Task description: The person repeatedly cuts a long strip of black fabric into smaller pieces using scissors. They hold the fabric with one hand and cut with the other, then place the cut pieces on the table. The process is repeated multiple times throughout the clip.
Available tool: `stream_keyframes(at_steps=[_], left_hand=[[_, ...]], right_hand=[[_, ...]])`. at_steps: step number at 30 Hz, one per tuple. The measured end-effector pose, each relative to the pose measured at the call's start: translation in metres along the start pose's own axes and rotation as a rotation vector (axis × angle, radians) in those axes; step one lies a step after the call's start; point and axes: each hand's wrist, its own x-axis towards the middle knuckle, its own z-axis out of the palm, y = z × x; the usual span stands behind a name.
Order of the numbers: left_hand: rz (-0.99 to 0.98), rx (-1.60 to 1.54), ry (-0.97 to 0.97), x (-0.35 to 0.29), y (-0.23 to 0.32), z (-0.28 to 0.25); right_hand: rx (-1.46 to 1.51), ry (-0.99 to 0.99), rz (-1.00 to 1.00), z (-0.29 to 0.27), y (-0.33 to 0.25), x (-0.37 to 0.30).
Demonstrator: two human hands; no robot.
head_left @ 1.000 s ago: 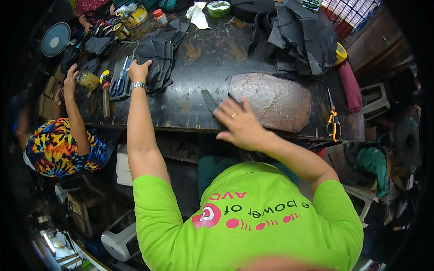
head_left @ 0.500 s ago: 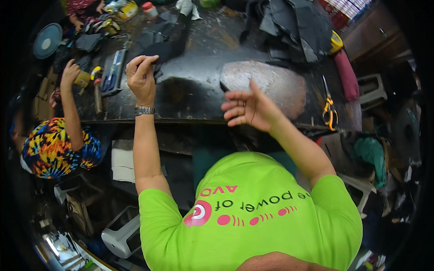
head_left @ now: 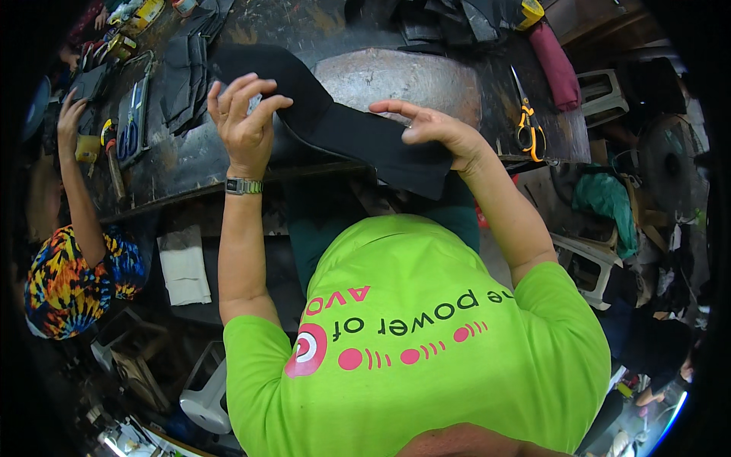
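Observation:
A long, curved black piece of sheet material [head_left: 346, 133] slants across the front of the table, its right end hanging past the front edge. My left hand [head_left: 247, 126], with a metal watch at the wrist, is at the piece's left part. Its fingers are bent but spread apart, and a small pale bit shows between them. At the right end, my right hand [head_left: 449, 141] grips the piece, with thumb and forefinger lying over it. The other fingers of that hand are hidden.
A worn, clear sheet [head_left: 403, 76] lies on the dark table [head_left: 289, 27]. Orange-handled scissors [head_left: 528, 129] and a maroon roll [head_left: 554, 68] are at the right. Stacked black pieces [head_left: 183, 76], a hammer [head_left: 114, 164] and another person's hand [head_left: 70, 122] are at the left.
The black piece has come nearer and now spans between my hands. My left fingers have gone from a pinch to spread; my right hand has moved onto the piece. The view has shifted.

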Motion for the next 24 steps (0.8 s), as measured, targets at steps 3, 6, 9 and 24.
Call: stream_keyframes(at_steps=[3, 6, 9, 24], left_hand=[[-0.206, -0.044, 0.063, -0.003, 0.017, -0.001], [-0.595, -0.282, 0.11, -0.021, 0.048, -0.007], [-0.998, -1.026, -0.226, -0.047, 0.086, -0.011], [-1.413, -1.587, -0.218, -0.076, 0.128, 0.011]], right_hand=[[-0.265, 0.112, -0.071, 0.002, 0.006, 0.005], [-0.185, 0.139, -0.196, 0.003, 0.011, 0.014], [-0.311, 0.231, -0.271, 0.007, 0.016, 0.023], [-1.829, 0.378, -0.839, 0.03, 0.051, -0.01]])
